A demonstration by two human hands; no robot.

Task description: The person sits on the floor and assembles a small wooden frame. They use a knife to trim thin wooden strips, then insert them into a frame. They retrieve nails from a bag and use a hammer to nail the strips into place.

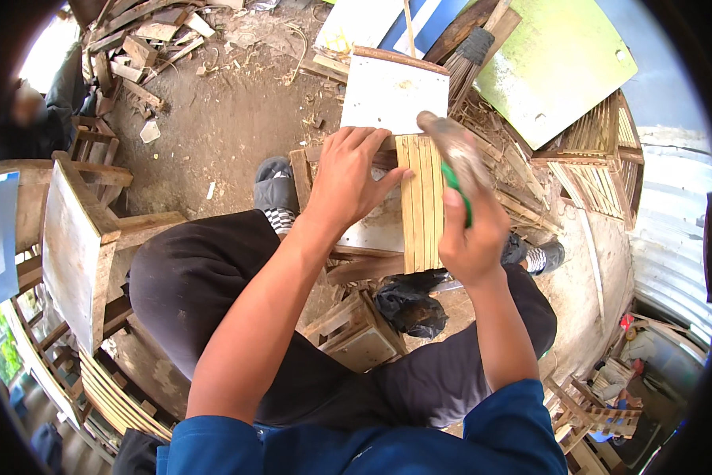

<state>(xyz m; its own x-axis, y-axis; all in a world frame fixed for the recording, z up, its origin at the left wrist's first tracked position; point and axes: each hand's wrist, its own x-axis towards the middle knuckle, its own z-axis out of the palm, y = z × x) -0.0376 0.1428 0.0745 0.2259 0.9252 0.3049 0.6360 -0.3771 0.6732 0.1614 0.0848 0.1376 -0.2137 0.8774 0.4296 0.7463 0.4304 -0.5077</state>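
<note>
A small wooden frame [364, 270] lies across my lap, with several pale narrow slats [421, 206] laid side by side over its right part. My left hand [354, 172] is closed over the frame's far rail, its thumb reaching the left edge of the slats. In my right hand [476, 237] is a hammer [455, 150], smeared by motion, with a green part showing beside my fingers. The hammer is above the far right end of the slats; whether it touches them I cannot tell. No nail can be made out.
Beyond the frame is a white board [395, 93]; a light green panel [558, 71] leans at the far right near a slatted crate [597, 158]. Scrap wood [146, 51] is heaped far left. A wooden chair-like frame [75, 245] stands left. A black plastic bag [413, 307] lies below.
</note>
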